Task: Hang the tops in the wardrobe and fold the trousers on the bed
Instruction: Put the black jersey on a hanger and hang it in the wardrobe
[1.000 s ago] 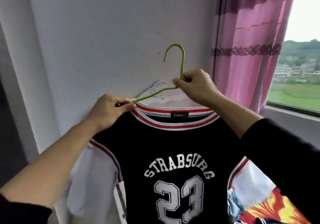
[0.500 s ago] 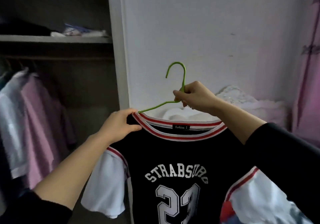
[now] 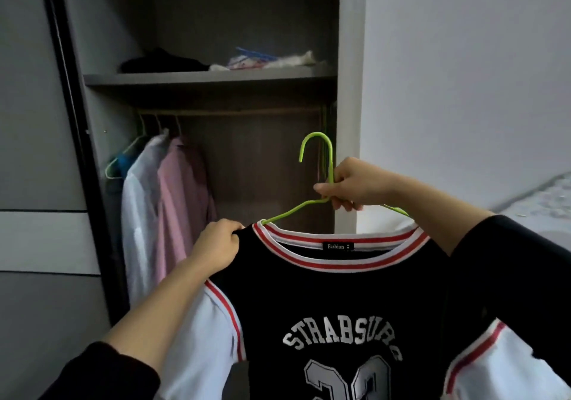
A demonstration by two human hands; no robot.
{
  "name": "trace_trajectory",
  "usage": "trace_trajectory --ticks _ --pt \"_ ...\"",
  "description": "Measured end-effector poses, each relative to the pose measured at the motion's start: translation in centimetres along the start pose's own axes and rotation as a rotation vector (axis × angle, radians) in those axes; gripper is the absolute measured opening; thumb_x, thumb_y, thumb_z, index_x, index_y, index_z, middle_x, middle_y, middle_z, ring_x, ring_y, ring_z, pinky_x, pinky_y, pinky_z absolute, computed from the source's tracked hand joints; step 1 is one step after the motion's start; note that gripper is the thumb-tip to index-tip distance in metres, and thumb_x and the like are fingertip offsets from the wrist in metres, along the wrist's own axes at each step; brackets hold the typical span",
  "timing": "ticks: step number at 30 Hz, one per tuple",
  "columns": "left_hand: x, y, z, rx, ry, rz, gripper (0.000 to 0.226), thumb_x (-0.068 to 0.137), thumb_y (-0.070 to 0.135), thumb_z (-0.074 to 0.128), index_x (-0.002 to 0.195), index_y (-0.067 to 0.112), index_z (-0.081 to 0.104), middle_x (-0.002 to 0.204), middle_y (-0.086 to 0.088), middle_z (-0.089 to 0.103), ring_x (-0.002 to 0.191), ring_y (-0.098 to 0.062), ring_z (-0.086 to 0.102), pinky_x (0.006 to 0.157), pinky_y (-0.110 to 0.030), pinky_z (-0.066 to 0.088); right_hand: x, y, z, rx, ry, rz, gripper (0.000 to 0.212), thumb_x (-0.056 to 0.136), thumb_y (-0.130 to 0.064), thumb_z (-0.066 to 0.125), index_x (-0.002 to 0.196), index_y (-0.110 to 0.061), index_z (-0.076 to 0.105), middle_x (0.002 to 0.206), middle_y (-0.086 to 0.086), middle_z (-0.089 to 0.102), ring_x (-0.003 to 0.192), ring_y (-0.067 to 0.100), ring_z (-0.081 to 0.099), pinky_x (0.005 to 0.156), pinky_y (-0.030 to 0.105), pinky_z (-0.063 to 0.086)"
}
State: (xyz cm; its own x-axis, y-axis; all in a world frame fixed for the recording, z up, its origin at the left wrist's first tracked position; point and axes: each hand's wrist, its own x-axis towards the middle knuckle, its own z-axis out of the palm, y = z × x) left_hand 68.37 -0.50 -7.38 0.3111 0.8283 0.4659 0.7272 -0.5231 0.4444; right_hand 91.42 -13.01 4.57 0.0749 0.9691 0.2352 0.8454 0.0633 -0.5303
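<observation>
— Below the rail (image 3: 247, 112), right of centre: top (image 3: 340, 300) on a thin green hanger (image 3: 331, 164), held up, not yet hooked. The hook tip sits lower than the rail.

— Hands?

— Right hand (image 3: 352, 184) curled round the hanger neck, just under the hook. Left hand (image 3: 217, 243) pinches the top's shoulder beside the collar, fingers closed on cloth.

— How will it handle?

— Judged light and soft. Cloth drapes limp and the sleeves hang loose. The hanger looks smooth and a bit springy, so the wide collar could slide off one arm if it tilts. The neck is the right place to hold: it carries the load and steers the hook. The left pinch keeps the shoulder seated.

— Anything else under the rail?

— Pink shirt (image 3: 182, 201) and white shirt (image 3: 136, 214) hang at the rail's left end, well apart from the top. The next move likely calls for a lift, kept level, then the hook over the rail.
</observation>
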Motion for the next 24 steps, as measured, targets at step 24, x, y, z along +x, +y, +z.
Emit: trace_trajectory --ticks 24 --pt "34.6 -21.1 -3.8 0.169 0.074 0.143 0.052 0.082 0.016 0.059 0.134 0.015 0.052 0.141 -0.008 0.048 0.132 -0.024 0.041 0.110 -0.032 0.032 40.2 -10.5 12.0 -0.073 0.152 0.101 0.037 0.099 -0.015 0.047 0.070 0.003 0.060 0.055 0.014 0.066 0.049 0.025 0.066 0.052 0.027 0.058"
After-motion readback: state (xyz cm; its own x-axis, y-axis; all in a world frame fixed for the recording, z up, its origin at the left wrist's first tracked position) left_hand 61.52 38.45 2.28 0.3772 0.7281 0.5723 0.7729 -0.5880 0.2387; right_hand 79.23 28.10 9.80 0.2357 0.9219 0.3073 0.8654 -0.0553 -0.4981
